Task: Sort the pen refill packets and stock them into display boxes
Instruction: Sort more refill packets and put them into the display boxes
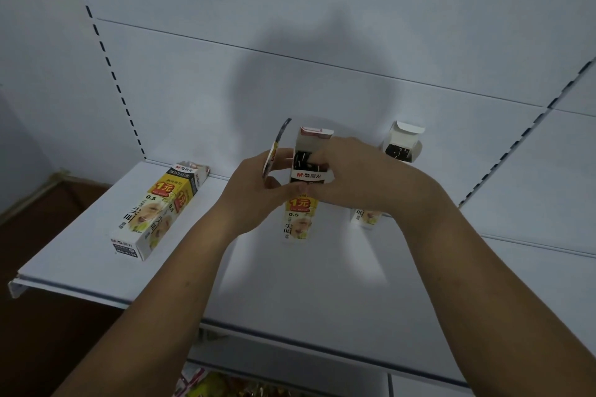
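Display boxes stand in a row on a white shelf [96, 255], three in all. The middle box [304, 184] stands upright near the back edge of the shelf, its top flap [314, 134] raised against the back panel [322, 42], and dark pen refills [304, 159] fill its open mouth. The right hand [361, 177] wraps the box from the right side, its fingers [322, 155] curled narrow over the top opening and touching the refills; whether they pinch one is hard to tell, since the fingertips are bunched together. The left hand [254, 190] sits just beside the box on its left, thumb and fingers closed on a thin printed packet [274, 151] held on edge, tilted, its upper end rising above the hand.

Another open box [401, 147] stands toward the right end of the shelf, also near the back edge, flap up, dark contents visible inside; the right forearm hides most of its front. A third box [161, 209] lies flat on its side toward the left end of the shelf, its torn-open end pointing at the back panel, its closed end toward the front edge. It is well apart from both hands.
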`<state>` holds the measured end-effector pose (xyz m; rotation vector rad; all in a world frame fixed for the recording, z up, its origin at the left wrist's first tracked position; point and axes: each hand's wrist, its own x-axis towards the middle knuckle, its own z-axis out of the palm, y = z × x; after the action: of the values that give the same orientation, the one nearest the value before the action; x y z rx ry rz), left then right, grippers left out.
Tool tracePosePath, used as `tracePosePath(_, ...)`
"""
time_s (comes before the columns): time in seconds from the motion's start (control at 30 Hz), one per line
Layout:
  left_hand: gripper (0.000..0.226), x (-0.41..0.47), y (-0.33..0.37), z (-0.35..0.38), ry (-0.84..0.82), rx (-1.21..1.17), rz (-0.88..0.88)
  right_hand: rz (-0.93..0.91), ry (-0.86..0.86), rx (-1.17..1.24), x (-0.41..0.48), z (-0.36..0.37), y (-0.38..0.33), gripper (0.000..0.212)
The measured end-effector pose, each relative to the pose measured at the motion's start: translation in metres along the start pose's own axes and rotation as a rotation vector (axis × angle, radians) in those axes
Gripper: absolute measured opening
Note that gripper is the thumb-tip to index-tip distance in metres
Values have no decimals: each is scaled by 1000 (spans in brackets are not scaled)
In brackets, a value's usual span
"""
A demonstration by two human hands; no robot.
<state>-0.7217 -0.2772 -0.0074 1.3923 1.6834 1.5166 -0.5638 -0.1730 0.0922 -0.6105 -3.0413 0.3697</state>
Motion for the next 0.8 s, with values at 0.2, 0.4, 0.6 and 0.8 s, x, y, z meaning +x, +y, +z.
tracePosePath(0.2,44,1,0,0,3,3,-17,-2,98,29,-8,-7,-1,23)
tracePosePath(0.4,44,-2,2,1,-7,2,7,26,32,-65,-2,7,-5,23)
tracePosePath(0.6,45,-1,2,0,11,14,10,17,18,-32,-4,4,-4,18)
tracePosePath(0.8,43,-2,4,-2,27,19,-4,7,332,161,-17,-3,8,18)
